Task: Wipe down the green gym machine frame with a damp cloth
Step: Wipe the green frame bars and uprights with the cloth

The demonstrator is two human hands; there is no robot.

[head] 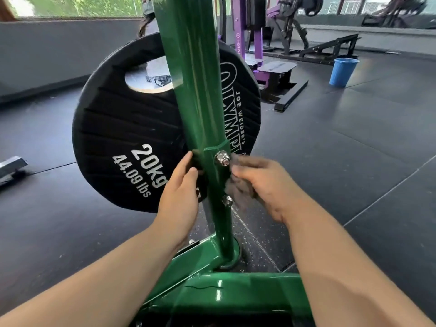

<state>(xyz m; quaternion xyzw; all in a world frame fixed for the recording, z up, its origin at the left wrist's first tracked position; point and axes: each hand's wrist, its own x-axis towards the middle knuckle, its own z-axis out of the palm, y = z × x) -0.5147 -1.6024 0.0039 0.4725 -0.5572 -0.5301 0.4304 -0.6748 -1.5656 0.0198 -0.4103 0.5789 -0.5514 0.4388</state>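
A glossy green upright post point(195, 95) of the gym machine frame rises from a green base beam point(238, 293) in front of me. A dark grey cloth point(238, 192) is wrapped behind the post at the bolted joint. My right hand point(266, 185) grips one bunched end of it on the post's right side, blurred, beside two silver bolts point(223, 158). My left hand point(181, 192) pinches the other, darker end point(197, 159) on the post's left side. Most of the cloth is hidden behind the post.
A black 20 kg weight plate point(122, 142) hangs right behind the post, close to my left hand. A blue bucket point(343, 72) stands on the black rubber floor at the right. Purple and black machines point(259, 38) stand further back. A grey metal foot point(11, 166) lies at the left edge.
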